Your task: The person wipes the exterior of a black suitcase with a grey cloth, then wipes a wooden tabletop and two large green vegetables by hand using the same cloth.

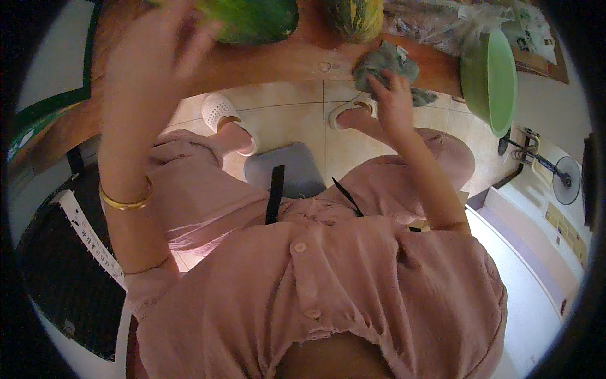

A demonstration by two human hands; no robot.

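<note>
My right hand (395, 97) grips a crumpled grey-green cloth (386, 64) at the near edge of the wooden table (265, 66). Part of the cloth hangs down past that edge. Blurred, my left hand (189, 38) is raised at the upper left, over or beside a large green melon or gourd (260, 19); whether it touches it I cannot tell. Its fingers look apart, and a gold bangle (125, 201) circles that forearm. Between the hands, a yellow-and-green striped squash or melon (356, 19) lies on the table, just beyond the cloth.
A light green plastic basin (502, 85) stands on its side at the table's right, against clear plastic bags (426, 23). A grey stool (286, 168) is between my legs. On the right are a metal stand with a round disc (565, 180) and a white drawer-like box (516, 265).
</note>
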